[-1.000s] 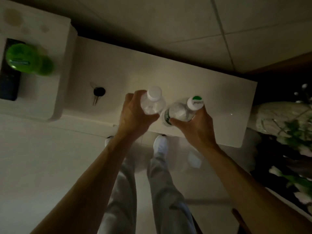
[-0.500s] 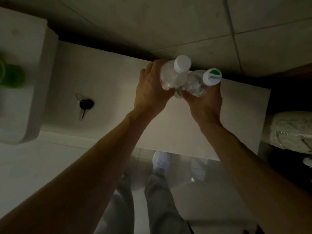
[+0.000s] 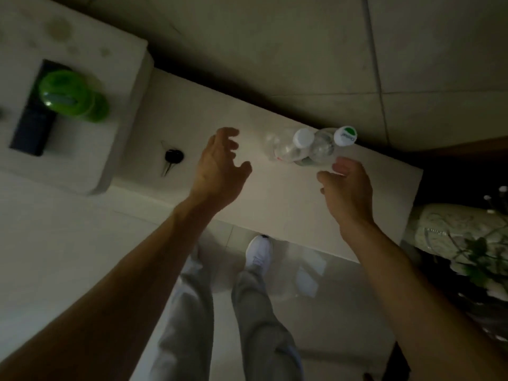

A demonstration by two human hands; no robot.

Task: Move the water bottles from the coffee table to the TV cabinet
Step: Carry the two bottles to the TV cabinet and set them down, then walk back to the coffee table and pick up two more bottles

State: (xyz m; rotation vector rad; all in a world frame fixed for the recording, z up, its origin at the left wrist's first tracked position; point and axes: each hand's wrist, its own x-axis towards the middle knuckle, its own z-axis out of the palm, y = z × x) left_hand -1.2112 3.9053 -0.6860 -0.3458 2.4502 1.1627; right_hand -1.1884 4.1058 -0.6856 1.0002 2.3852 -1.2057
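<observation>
Two clear plastic water bottles stand side by side at the back edge of the white cabinet top. The left bottle has a plain white cap; the right bottle has a white cap with a green mark. My left hand hovers to the left of them, fingers spread and loose, holding nothing. My right hand is just in front of the right bottle, fingers relaxed, fingertips close to its side; whether they touch it I cannot tell.
A black key lies on the cabinet top left of my left hand. A raised white block at the left carries a green bottle and a dark remote. A plant stands at the right.
Both hands held the bottles above the cabinet top before. Now the bottles stand on it near the back edge and both hands have let go and drawn back.
</observation>
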